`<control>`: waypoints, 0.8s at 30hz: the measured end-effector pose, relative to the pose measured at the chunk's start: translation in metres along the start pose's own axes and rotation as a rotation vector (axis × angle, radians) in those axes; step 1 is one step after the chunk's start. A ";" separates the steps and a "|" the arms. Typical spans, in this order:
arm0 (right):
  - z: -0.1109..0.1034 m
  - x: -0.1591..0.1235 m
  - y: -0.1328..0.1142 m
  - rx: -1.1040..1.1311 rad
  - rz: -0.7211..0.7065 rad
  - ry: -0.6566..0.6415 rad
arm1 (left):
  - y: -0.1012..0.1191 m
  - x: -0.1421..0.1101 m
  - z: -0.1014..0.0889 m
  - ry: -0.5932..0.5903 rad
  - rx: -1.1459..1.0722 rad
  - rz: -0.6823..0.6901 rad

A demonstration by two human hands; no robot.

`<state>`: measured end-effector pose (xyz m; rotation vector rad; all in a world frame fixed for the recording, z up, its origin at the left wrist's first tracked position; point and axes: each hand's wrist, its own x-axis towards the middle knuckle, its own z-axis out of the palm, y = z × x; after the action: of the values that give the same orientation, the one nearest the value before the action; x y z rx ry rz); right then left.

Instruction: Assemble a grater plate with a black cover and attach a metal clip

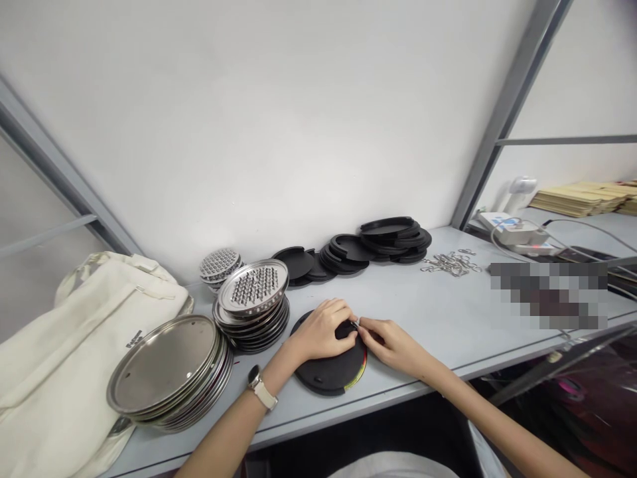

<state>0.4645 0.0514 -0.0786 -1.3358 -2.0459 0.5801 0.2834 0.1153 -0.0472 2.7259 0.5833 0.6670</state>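
Observation:
A round black disc (326,375) lies on the grey table, with a thin red and yellow edge showing at its lower right. Across its top rests my left hand (323,330), fingers curled and gripping near the disc's right rim. My right hand (391,344) comes from the right, thumb and index finger closed in a pinch on a small metal clasp (355,324) at that rim. The fingertips of both hands almost meet there, partly hiding the clasp. A loose pile of similar metal clasps (452,263) sits farther back on the right.
Stacked round metal plates (164,365) and grater discs (256,287) stand left of my hands. Black round covers (388,229) are heaped along the wall. A cream cloth bag (94,332) lies far left. Cables and a white device (512,229) are at right.

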 end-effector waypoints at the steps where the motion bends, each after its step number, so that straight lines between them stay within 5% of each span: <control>1: 0.000 0.000 0.000 -0.004 0.003 -0.001 | 0.000 0.000 0.000 0.000 0.006 -0.001; 24: 0.002 0.000 0.004 0.014 -0.004 -0.022 | -0.001 0.000 0.000 -0.015 0.020 -0.025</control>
<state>0.4655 0.0525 -0.0825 -1.3224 -2.0580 0.6085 0.2834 0.1158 -0.0474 2.7351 0.6223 0.6378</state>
